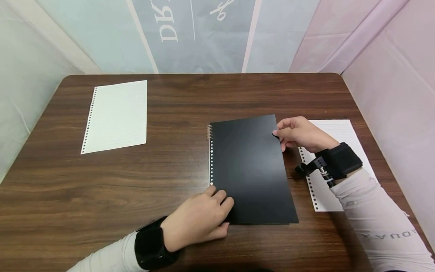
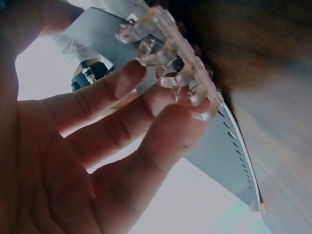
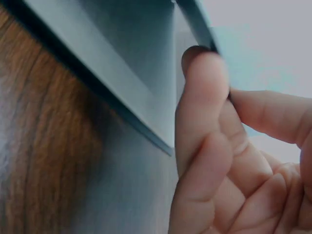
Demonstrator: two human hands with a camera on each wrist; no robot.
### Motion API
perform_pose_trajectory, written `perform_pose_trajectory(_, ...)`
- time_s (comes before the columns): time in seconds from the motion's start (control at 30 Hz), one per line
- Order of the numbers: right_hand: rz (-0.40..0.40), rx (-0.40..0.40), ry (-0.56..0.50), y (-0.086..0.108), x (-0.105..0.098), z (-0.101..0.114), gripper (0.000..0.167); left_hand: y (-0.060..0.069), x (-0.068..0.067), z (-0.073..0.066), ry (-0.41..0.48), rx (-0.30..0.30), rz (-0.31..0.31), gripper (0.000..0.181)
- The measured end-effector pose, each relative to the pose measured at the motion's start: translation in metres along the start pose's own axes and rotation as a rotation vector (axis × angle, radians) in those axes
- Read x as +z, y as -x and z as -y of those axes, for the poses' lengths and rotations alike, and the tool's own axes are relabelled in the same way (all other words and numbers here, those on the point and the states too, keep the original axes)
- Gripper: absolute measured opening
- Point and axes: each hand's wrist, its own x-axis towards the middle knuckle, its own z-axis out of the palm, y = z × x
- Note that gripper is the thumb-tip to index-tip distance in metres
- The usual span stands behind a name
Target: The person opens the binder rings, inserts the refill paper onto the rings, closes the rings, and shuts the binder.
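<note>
A black notebook cover (image 1: 251, 162) with a row of punched holes down its left side lies at the table's middle. My right hand (image 1: 295, 133) pinches the cover's right edge between thumb and fingers, and in the right wrist view this cover (image 3: 197, 24) stands raised off the dark layer below. At the notebook's lower left corner, my left hand (image 1: 200, 215) holds a strip of clear plastic binding rings (image 2: 183, 66) at the spine, fingers curled against it. Another set of clear rings (image 1: 209, 132) sits at the spine's top. The lower rings are hidden from the head view.
A lined, punched white sheet (image 1: 117, 117) lies at the table's far left. Another lined sheet (image 1: 334, 139) lies to the right, partly under my right forearm. The brown wooden table (image 1: 163, 166) meets fabric walls at its back and sides.
</note>
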Motion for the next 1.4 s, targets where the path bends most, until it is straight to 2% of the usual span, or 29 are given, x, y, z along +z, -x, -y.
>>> perform_pose_trajectory(0.17,0.007,0.008,-0.112,0.0,-0.003,0.002,0.015,0.005,0.003,-0.001,-0.003,-0.01,-0.102,0.017)
perform_pose_trajectory(0.3,-0.005,0.018,-0.199,-0.001,-0.004,0.007,0.013,0.006,0.004,-0.001,0.008,-0.013,-0.115,0.015)
perform_pose_trajectory(0.43,0.004,0.013,-0.293,0.001,-0.003,0.013,0.045,0.007,0.003,0.001,0.033,-0.001,-0.099,0.014)
perform_pose_trajectory(0.53,0.034,-0.003,-0.37,0.002,-0.003,0.02,0.065,0.009,0.004,0.002,0.047,-0.001,-0.115,0.015)
perform_pose_trajectory(0.67,0.081,-0.041,-0.405,0.004,-0.003,0.034,0.075,0.012,0.004,0.002,0.091,-0.047,-0.153,0.018)
perform_pose_trajectory(0.77,0.1,-0.08,-0.369,0.002,-0.005,0.045,0.078,0.014,0.004,0.003,0.113,-0.096,-0.172,0.019)
perform_pose_trajectory(0.87,0.089,-0.107,-0.324,0.001,-0.004,0.057,0.079,0.015,0.004,0.004,0.083,-0.138,-0.19,0.018)
perform_pose_trajectory(0.97,0.029,-0.123,-0.271,0.0,-0.001,0.071,0.08,0.017,0.005,0.006,0.061,-0.169,-0.214,0.017)
perform_pose_trajectory(1.07,-0.046,-0.151,-0.19,-0.001,0.004,0.088,0.078,0.019,0.006,0.007,0.105,-0.192,-0.218,0.018)
perform_pose_trajectory(1.17,-0.098,-0.214,-0.074,-0.005,0.012,0.1,0.064,0.021,0.007,0.009,0.167,-0.219,-0.206,0.02)
perform_pose_trajectory(1.27,-0.136,-0.28,0.02,-0.009,0.02,0.109,0.037,0.023,0.007,0.009,0.229,-0.243,-0.193,0.022)
perform_pose_trajectory(1.33,-0.162,-0.297,0.076,-0.011,0.025,0.116,0.025,0.025,0.007,0.01,0.269,-0.251,-0.187,0.022)
perform_pose_trajectory(1.4,-0.175,-0.296,0.12,-0.012,0.029,0.124,0.021,0.025,0.006,0.011,0.299,-0.257,-0.183,0.022)
